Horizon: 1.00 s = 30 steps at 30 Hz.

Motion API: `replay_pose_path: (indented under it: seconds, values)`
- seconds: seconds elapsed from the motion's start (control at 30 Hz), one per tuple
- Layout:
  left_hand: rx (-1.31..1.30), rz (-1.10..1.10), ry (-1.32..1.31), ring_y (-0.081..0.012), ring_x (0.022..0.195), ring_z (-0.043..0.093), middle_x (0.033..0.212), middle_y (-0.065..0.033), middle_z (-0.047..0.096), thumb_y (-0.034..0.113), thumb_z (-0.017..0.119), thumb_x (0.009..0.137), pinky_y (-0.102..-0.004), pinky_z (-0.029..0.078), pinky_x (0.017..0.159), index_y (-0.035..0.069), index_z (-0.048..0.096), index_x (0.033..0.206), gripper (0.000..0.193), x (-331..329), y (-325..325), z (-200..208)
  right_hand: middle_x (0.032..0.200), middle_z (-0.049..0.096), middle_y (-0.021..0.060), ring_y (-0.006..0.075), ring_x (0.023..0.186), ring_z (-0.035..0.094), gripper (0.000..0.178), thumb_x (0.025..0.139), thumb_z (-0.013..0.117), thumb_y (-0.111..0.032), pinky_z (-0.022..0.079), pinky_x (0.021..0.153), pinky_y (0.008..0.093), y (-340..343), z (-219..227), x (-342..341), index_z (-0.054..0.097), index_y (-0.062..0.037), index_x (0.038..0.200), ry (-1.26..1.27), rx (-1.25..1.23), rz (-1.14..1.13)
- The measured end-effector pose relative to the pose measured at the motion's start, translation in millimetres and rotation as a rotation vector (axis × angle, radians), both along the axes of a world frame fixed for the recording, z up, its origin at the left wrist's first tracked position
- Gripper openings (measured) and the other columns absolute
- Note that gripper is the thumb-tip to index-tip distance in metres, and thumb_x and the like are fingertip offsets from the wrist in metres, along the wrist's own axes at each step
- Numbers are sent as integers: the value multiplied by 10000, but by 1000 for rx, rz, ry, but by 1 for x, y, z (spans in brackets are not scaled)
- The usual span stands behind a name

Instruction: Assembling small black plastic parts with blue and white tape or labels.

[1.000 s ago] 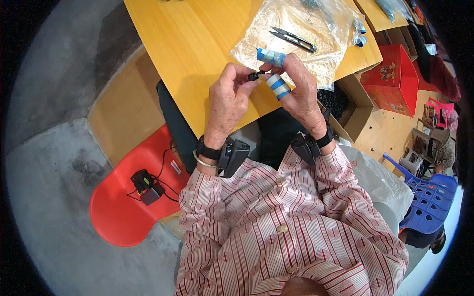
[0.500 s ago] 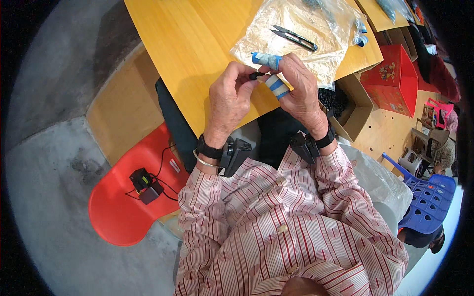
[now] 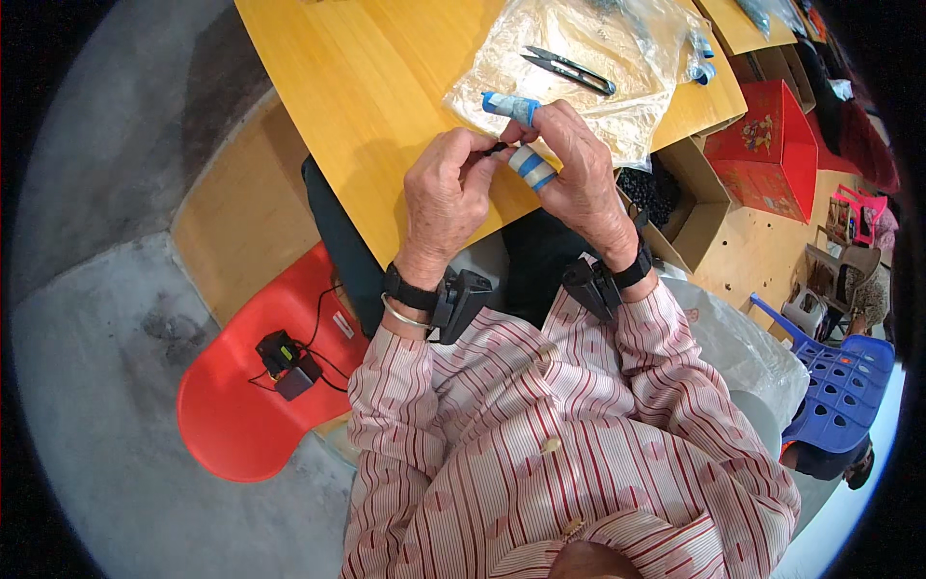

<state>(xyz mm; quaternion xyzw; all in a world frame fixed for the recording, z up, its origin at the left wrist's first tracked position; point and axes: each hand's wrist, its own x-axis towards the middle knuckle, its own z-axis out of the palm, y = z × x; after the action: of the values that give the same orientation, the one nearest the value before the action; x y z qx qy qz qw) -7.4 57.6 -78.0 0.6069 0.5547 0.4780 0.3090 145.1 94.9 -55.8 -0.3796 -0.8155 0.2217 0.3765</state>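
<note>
Over the front edge of the yellow table (image 3: 338,106), both hands meet at a small black piece (image 3: 496,149). My left hand (image 3: 444,193) pinches it between thumb and forefinger. From the other side, my right hand (image 3: 579,169) has its taped thumb at the piece, with fingers curled in close. Its forefinger, also wrapped in blue and white tape, is raised apart. The piece is too small and too covered to name. Beyond the hands, black thread snips (image 3: 569,70) lie on a clear plastic bag (image 3: 492,72).
Right of the table stands an open cardboard box (image 3: 702,193) with many small black pieces (image 3: 648,196). Behind it is a red box (image 3: 762,150). A red chair (image 3: 227,405) at left carries a black device (image 3: 287,365) with cables. A blue plastic chair (image 3: 839,391) stands at right.
The raised right forefinger and the hand have shifted slightly left. The left hand keeps its pinch on the black piece, nearly in the same place.
</note>
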Motion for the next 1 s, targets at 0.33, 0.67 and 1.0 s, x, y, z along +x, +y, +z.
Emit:
replay_pose_path:
  seconds: [0.33, 0.67, 1.0]
  values:
    - [99, -33, 108, -299, 729, 608, 801, -115, 621, -5, 644, 760, -360, 486, 643, 47, 609, 901, 155, 0, -1, 1, 824, 623, 70, 223, 764, 600, 307, 704, 675, 11, 507, 704, 322, -5, 6, 4, 569, -20, 991, 55, -213, -33]
    - [31, -20, 145, -165, 685, 647, 801, -74, 653, 24, 662, 816, -277, 515, 630, 31, 621, 922, 114, 1, -3, -3, 836, 653, 31, 128, 806, 602, 393, 780, 682, -2, 506, 794, 292, -4, -3, 6, 603, -46, 1162, 199, -527, -72]
    - [-101, -21, -5, -219, 748, 660, 876, -112, 646, -15, 649, 784, -308, 524, 663, 30, 552, 1016, 256, 0, -3, -1, 834, 648, 76, 231, 788, 640, 328, 728, 708, -13, 518, 711, 326, -1, -3, 11, 571, -37, 1026, 64, -269, 25]
